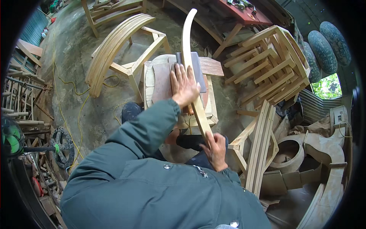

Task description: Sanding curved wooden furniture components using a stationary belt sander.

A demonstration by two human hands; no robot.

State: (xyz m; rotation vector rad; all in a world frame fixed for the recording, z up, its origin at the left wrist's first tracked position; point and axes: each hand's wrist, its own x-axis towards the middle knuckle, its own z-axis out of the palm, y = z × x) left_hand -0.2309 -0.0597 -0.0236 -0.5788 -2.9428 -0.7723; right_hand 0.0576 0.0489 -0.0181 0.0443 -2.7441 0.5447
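A long pale curved wooden strip [187,38] runs from near my body, across a small wooden stand [152,86], to a bent far end raised in the air. My left hand [185,86] lies flat with fingers stretched forward, pressing on the strip's middle. Beneath the strip is a dark grey flat plate [200,76], partly covered by the hand and the wood. Closer to me, my right hand [216,150] is closed around the strip's near end. Thin brown boards [162,82] lie on the stand beside the plate.
Curved wooden pieces [114,49] lean on a wooden frame [148,53] at left. Stacked frames [270,65] stand at right, near straight slats [261,149]. A yellow cord [57,76] crosses the floor. A fan [13,139] is at far left, a red-topped table [248,13] at the back.
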